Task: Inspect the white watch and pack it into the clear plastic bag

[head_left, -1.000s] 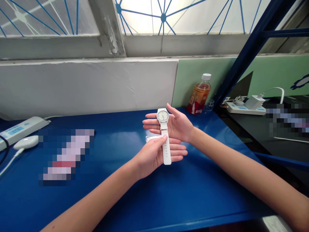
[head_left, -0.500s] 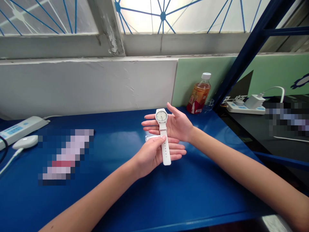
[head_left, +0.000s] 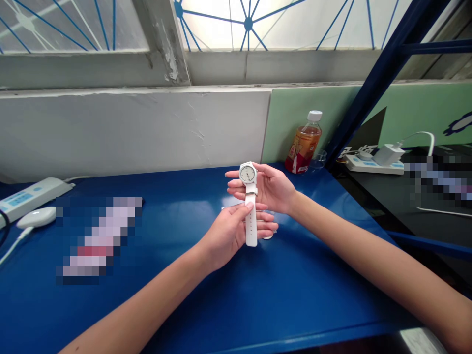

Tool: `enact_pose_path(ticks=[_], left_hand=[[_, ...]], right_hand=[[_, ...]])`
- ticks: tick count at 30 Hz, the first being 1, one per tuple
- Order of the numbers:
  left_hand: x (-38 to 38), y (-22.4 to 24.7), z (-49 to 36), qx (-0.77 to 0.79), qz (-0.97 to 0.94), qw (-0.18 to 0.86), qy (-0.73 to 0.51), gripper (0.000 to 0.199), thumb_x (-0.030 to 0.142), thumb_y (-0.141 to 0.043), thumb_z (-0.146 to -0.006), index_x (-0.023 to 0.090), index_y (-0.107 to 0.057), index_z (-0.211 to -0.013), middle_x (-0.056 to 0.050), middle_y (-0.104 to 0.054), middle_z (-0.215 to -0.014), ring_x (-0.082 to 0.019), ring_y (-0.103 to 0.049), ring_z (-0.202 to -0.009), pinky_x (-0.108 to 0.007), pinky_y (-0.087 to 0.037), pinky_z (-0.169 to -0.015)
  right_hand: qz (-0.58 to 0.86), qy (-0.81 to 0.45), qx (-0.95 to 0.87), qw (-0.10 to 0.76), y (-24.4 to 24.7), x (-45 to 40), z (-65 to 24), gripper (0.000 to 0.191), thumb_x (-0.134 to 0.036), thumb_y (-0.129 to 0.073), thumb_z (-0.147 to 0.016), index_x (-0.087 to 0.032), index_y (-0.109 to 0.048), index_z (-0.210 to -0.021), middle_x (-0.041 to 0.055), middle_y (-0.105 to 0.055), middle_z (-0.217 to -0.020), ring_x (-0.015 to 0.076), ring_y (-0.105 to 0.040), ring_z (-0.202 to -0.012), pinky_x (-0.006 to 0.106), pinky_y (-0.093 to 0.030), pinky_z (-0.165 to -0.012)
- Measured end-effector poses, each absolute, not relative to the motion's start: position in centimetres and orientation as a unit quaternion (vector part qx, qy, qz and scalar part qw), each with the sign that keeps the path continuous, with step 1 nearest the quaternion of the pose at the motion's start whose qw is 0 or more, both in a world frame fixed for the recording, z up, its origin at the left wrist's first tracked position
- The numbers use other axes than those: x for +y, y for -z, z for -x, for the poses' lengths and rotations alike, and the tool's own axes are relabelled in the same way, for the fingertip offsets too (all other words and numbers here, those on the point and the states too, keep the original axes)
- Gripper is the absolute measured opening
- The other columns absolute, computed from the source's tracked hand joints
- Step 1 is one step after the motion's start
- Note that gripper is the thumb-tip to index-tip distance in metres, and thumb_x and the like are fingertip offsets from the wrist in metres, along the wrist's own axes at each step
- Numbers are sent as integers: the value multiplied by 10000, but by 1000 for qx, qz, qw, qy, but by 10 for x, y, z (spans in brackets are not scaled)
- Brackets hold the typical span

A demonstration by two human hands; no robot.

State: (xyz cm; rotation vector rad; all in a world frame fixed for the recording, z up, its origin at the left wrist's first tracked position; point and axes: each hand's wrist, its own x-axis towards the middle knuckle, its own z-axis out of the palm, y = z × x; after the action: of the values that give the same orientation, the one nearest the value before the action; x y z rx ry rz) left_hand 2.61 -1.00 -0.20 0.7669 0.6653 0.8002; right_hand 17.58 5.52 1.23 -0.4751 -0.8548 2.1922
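A white wristwatch (head_left: 248, 174) with a round pale dial lies face up, its strap running toward me. My left hand (head_left: 230, 228) holds the long strap, thumb on top and fingers beneath. Behind the watch head is my right hand (head_left: 275, 187), palm up, its fingers reaching under the dial and its thumb at the watch's upper edge. Beneath the hands, a small clear and white object (head_left: 268, 237) shows only in part on the blue table (head_left: 295, 290).
At the left are a white power strip (head_left: 33, 196), a white corded device (head_left: 36, 217) and a blurred-out item (head_left: 105, 238). A drink bottle (head_left: 304, 145) stands at the back right beside a blue post (head_left: 376, 86). Another power strip (head_left: 376, 164) lies farther right.
The watch has tilted and its strap end has shifted slightly up and left. My right thumb has come down to the watch head, and its fingers have drawn to the right.
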Motion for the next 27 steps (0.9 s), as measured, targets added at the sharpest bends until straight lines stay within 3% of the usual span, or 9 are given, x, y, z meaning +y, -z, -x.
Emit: enact_pose_path(ticks=[6, 10, 14, 20, 23, 27], left_hand=[[-10, 6, -26, 306, -393, 772, -396, 252, 291, -692, -900, 91, -638, -1045, -111, -729, -879, -202, -728, -783, -326, -572, -781], [-11, 8, -27, 302, -396, 784, -370, 283, 329, -609, -953, 74, -641, -1072, -154, -746, -904, -245, -742, -828, -370, -565, -816], [-11, 6, -27, 297, -401, 790, -357, 300, 322, -527, -999, 57, -653, -1060, -188, -753, -938, -273, -746, -870, -397, -568, -831], [-13, 3, -27, 297, -382, 810, -331, 321, 293, -448, -1034, 47, -648, -1082, -224, -742, -1010, -280, -742, -921, -405, -563, -856], [-14, 4, -27, 288, -378, 814, -333, 276, 255, -473, -1024, 50, -650, -1076, -213, -743, -1010, -277, -739, -934, -405, -560, -869], [-15, 6, -27, 274, -384, 811, -346, 223, 240, -555, -988, 54, -662, -1051, -192, -749, -984, -275, -738, -929, -410, -558, -879]], right_hand=[[225, -801, -322, 452, -10, 57, -173, 279, -345, -497, -993, -149, -685, -924, 43, -730, -745, 138, -714, -773, 223, -570, -764], [236, -769, -343, 485, -9, 54, -170, 199, -302, -639, -923, -174, -665, -774, 16, -722, -753, 120, -706, -763, 217, -568, -784], [204, -785, -381, 444, -10, 51, -170, 146, -272, -619, -928, -160, -708, -899, 43, -758, -887, 149, -719, -886, 291, -549, -918], [114, -813, -426, 380, -16, 50, -175, 316, -158, -408, -994, -99, -644, -1196, 110, -723, -1169, 192, -653, -1151, 366, -440, -1085], [125, -818, -422, 370, -21, 51, -178, 342, -137, -364, -1002, -90, -590, -1254, 124, -710, -1192, 192, -669, -1123, 344, -481, -1042], [148, -815, -419, 372, -20, 53, -180, 328, -181, -349, -1030, -148, -537, -1296, 106, -719, -1162, 172, -711, -1025, 265, -575, -865]])
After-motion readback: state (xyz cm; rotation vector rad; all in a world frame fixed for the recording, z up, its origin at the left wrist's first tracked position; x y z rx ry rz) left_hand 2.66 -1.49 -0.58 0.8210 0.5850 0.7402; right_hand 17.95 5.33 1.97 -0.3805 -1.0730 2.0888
